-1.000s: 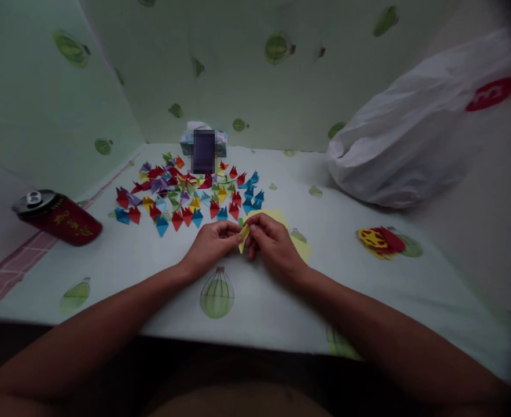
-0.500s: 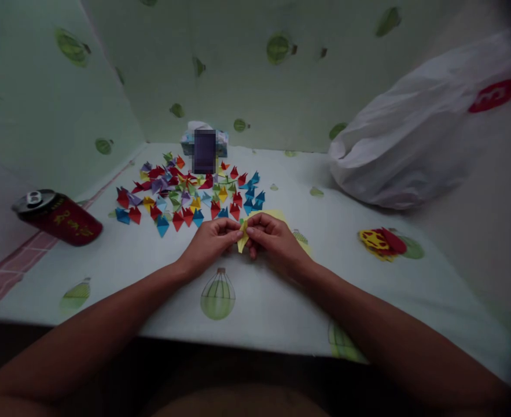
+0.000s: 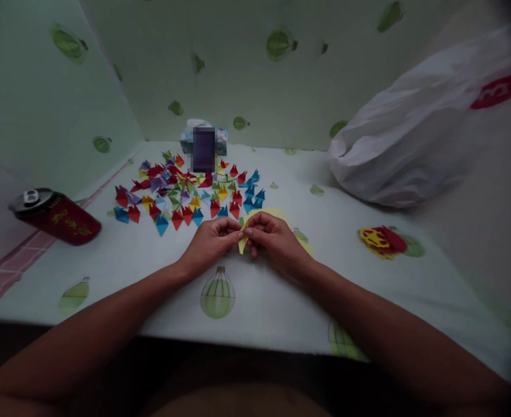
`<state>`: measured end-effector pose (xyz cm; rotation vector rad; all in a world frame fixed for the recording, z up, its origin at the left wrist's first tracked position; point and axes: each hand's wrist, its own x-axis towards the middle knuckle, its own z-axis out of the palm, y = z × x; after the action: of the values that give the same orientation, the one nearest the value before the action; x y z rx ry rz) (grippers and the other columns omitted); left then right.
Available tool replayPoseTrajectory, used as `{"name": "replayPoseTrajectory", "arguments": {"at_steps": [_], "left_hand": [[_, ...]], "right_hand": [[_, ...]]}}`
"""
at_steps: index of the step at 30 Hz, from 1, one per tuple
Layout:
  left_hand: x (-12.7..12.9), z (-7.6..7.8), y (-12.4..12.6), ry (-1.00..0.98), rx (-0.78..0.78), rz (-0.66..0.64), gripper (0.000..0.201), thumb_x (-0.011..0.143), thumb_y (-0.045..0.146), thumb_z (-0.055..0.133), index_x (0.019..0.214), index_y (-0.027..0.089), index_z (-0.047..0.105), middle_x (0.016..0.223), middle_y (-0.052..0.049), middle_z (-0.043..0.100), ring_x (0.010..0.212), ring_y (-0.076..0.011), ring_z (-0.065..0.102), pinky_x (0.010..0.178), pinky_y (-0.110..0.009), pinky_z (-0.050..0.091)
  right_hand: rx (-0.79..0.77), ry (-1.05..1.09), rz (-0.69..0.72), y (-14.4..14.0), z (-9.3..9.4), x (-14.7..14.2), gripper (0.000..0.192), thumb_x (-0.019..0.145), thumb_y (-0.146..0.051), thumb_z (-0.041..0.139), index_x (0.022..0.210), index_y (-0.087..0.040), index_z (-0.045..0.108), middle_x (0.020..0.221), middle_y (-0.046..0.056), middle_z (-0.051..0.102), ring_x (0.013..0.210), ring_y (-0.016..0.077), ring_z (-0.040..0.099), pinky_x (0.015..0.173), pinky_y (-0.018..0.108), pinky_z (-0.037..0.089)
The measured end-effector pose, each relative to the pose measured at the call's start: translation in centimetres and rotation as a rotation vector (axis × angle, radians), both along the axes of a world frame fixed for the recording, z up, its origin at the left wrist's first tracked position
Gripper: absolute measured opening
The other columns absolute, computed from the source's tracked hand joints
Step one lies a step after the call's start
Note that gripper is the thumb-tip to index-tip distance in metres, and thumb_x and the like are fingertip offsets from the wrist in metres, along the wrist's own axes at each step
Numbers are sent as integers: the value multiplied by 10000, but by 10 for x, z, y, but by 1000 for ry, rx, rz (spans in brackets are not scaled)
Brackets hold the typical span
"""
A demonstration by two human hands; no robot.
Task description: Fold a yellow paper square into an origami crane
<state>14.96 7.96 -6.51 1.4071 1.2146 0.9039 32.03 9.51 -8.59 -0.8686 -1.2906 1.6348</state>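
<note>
My left hand point(image 3: 209, 242) and my right hand point(image 3: 272, 240) meet over the table, both pinching a small folded yellow paper piece point(image 3: 242, 245) between their fingertips. Under my right hand lies a sheet of yellow paper point(image 3: 301, 246). Just beyond my hands spreads a heap of several folded paper triangles point(image 3: 186, 191) in red, blue, yellow, purple and green.
A red can point(image 3: 55, 215) lies on its side at the left. A tissue box point(image 3: 203, 142) stands at the back by the wall. A big white plastic bag point(image 3: 415, 127) fills the right. Red and yellow paper cut-outs point(image 3: 382, 240) lie on the balloon-patterned table cover point(image 3: 151, 260).
My fingertips have shifted slightly on the yellow piece, closing together over its upper end. Nothing else has moved.
</note>
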Motion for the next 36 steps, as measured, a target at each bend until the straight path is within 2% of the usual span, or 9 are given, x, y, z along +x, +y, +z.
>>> {"name": "replayPoseTrajectory", "arguments": {"at_steps": [9, 17, 22, 32, 36], "left_hand": [[-2, -1, 1, -6, -6, -8, 295, 739, 401, 729, 868, 143, 666, 741, -1, 638, 588, -96, 511, 560, -226, 404], [-4, -4, 3, 18, 32, -43, 249, 828, 384, 652, 852, 137, 674, 700, 15, 600, 581, -85, 489, 563, -210, 401], [-4, -5, 4, 11, 29, -44, 220, 817, 360, 653, 847, 143, 672, 698, 17, 595, 565, -84, 478, 545, -210, 390], [-4, -5, 5, 163, 156, -27, 143, 822, 278, 624, 815, 148, 683, 728, 4, 653, 641, -108, 548, 612, -225, 429], [-4, -7, 6, 178, 154, -35, 146, 826, 275, 613, 815, 146, 681, 717, 4, 647, 628, -109, 542, 605, -229, 430]], "right_hand": [[-20, 4, 6, 1, 0, 1, 191, 762, -255, 733, 765, -184, 556, 590, -53, 617, 419, 76, 548, 430, 207, 467], [-10, -27, 24, 1, 1, 2, 201, 772, -273, 716, 779, -186, 535, 624, -49, 635, 430, 79, 578, 450, 215, 485], [-20, -32, 13, 1, 0, 1, 196, 762, -252, 715, 789, -191, 530, 609, -57, 625, 431, 79, 571, 451, 213, 473], [-38, -21, 33, 0, 0, 1, 179, 745, -224, 700, 800, -182, 535, 597, -56, 618, 426, 78, 562, 448, 209, 462], [-51, -29, 34, 1, 0, 1, 184, 739, -228, 707, 790, -182, 536, 604, -60, 603, 418, 71, 547, 437, 208, 452]]}}
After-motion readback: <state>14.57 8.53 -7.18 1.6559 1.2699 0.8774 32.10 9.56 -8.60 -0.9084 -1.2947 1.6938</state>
